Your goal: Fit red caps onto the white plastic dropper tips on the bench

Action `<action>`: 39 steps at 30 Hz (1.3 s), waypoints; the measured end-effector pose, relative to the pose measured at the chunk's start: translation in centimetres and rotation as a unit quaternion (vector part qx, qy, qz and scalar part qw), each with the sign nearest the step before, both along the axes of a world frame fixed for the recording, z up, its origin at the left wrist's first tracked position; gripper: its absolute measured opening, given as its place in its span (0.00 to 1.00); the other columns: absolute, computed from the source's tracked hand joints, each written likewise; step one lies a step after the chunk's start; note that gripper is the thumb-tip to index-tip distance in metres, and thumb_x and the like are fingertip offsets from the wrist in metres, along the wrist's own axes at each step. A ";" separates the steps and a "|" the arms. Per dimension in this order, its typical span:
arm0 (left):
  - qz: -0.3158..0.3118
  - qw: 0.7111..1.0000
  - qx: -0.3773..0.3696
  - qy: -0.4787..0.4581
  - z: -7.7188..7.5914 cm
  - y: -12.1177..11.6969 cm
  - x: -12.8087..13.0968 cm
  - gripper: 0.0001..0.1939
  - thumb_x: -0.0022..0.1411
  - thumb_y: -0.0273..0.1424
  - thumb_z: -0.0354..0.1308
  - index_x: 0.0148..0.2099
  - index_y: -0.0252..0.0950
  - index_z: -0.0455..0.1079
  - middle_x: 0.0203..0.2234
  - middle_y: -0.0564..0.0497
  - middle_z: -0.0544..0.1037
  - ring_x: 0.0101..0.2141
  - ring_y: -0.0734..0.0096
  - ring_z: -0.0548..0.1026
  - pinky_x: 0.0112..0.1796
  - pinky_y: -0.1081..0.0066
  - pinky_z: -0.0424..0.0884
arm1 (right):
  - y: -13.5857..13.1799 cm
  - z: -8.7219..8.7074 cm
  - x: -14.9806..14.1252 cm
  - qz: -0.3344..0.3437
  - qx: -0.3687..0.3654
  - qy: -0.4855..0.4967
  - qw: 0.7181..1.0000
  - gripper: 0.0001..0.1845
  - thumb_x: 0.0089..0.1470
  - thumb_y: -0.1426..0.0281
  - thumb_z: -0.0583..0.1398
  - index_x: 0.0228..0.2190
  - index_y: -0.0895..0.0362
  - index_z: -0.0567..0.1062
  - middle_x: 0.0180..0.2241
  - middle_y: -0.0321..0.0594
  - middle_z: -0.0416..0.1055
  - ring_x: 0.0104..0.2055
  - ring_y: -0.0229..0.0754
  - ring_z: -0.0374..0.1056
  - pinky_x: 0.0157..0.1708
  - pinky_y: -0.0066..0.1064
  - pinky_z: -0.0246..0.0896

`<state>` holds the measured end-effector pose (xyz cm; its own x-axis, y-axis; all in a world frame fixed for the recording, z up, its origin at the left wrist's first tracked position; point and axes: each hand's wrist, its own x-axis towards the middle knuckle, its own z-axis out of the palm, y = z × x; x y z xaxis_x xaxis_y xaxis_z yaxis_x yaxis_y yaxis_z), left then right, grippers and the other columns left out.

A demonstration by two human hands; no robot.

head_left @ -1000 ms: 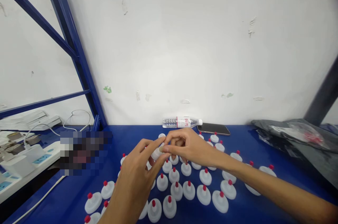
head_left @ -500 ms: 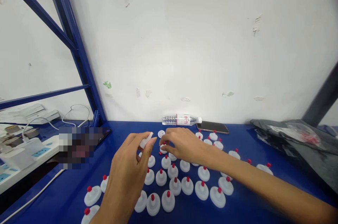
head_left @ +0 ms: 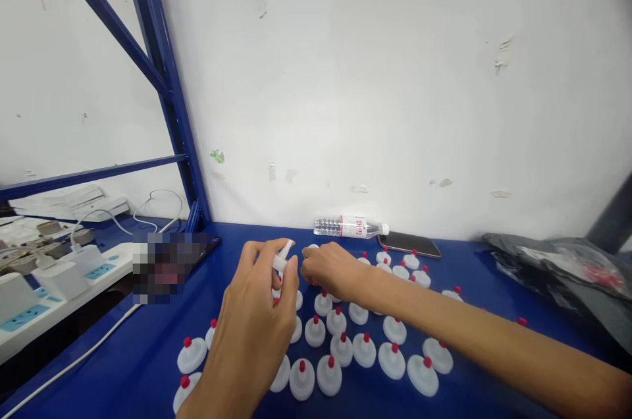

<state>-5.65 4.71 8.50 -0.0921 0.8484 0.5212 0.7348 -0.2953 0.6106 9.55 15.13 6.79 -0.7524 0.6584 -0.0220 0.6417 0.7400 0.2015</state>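
far left, a white power strip (head_left: 29,304) with plugged adapters is sitting beside the blue bench (head_left: 148,366); a blurred patch is covering something near the frame upright. moving in, my left hand (head_left: 257,327) is curling shut around a small white nozzle cap (head_left: 282,257), thumb and forefinger pinching it, its narrow spout sticking up clear of the bench. just beside it, my right hand (head_left: 328,269) is hovering low over the back rows, fingers bent and nearly closed; i cannot tell whether anything is pinched in there. judging the step: i'm thinking the held cap wants a steady, upright grip by its base so the spout is staying free for the other hand's fingertips, with the wrist kept off the standing rows. those finished caps with red tips (head_left: 365,350) are standing in loose rows under and right of both hands. further back, a clear water bottle (head_left: 350,227) is lying on its side, looking nearly empty, touching the wall line, a phone (head_left: 411,245) just beside it. far right, a grey plastic bag (head_left: 557,261) is slumping, red bits showing faintly inside.
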 end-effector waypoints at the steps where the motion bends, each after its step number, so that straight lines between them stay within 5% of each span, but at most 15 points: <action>1: 0.001 1.000 -0.002 0.004 -0.1 0.1 -0.1 0.19 0.71 0.44 0.49 0.55 0.43 0.72 0.41 0.49 0.75 0.29 0.67 0.76 0.29 0.66 0.71 | 0.0 -0.1 0.1 0.004 0.001 0.005 1.000 0.08 0.52 0.81 0.64 0.32 0.58 0.81 0.40 0.45 0.76 0.32 0.42 0.72 0.25 0.32 0.48; 9: 0.005 0.998 -0.024 0.058 -0.6 1.1 -0.8 0.21 0.69 0.42 0.52 0.61 0.44 0.72 0.38 0.52 0.80 0.24 0.68 0.76 0.31 0.65 0.72 | 0.1 1.8 2.5 -0.007 -0.041 0.179 0.983 0.06 0.65 0.68 0.61 0.39 0.54 0.79 0.38 0.38 0.78 0.36 0.40 0.72 0.29 0.29 0.55; 15: 0.028 0.994 0.007 0.106 -1.4 1.6 -0.7 0.20 0.70 0.38 0.54 0.60 0.42 0.73 0.47 0.50 0.82 0.32 0.63 0.80 0.38 0.64 0.75 | -0.7 4.5 4.5 -0.008 -0.332 0.467 0.820 0.17 0.63 0.55 0.62 0.42 0.56 0.79 0.41 0.41 0.79 0.30 0.35 0.72 0.26 0.26 0.61; 18: 0.024 0.994 0.012 0.109 -1.5 1.7 -0.4 0.20 0.70 0.39 0.55 0.60 0.41 0.73 0.48 0.50 0.82 0.37 0.61 0.81 0.41 0.63 0.76 | -1.4 4.8 4.4 0.002 -0.379 0.493 0.783 0.19 0.62 0.54 0.63 0.44 0.56 0.80 0.41 0.42 0.79 0.32 0.36 0.73 0.23 0.24 0.58; 26: 0.032 0.996 0.032 0.075 -1.7 1.8 -0.1 0.20 0.69 0.43 0.57 0.58 0.43 0.75 0.42 0.52 0.84 0.38 0.61 0.82 0.39 0.64 0.77 | -1.8 4.5 3.9 -0.008 -0.405 0.544 0.735 0.18 0.60 0.55 0.65 0.43 0.57 0.80 0.39 0.45 0.81 0.40 0.43 0.79 0.25 0.24 0.64; 35: 0.026 0.998 0.035 0.054 -1.6 1.6 0.3 0.19 0.68 0.42 0.57 0.57 0.45 0.75 0.45 0.52 0.83 0.39 0.59 0.81 0.43 0.61 0.76 | -1.7 4.9 4.7 0.019 -0.394 0.535 0.747 0.15 0.59 0.57 0.66 0.39 0.55 0.84 0.38 0.42 0.81 0.38 0.40 0.77 0.27 0.24 0.64; 39: 0.023 0.998 0.032 0.051 -1.6 1.6 0.4 0.20 0.69 0.44 0.57 0.58 0.44 0.75 0.42 0.53 0.83 0.27 0.68 0.78 0.39 0.63 0.76 | -1.8 5.1 4.7 0.008 -0.418 0.533 0.736 0.15 0.57 0.58 0.68 0.39 0.56 0.83 0.37 0.42 0.81 0.35 0.38 0.75 0.26 0.23 0.64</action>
<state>-5.24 6.32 6.93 -0.0746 0.8095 0.5824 0.8055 -0.2955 0.5137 14.24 13.35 11.88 -0.6433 0.7405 0.1945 0.0952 0.3294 -0.9394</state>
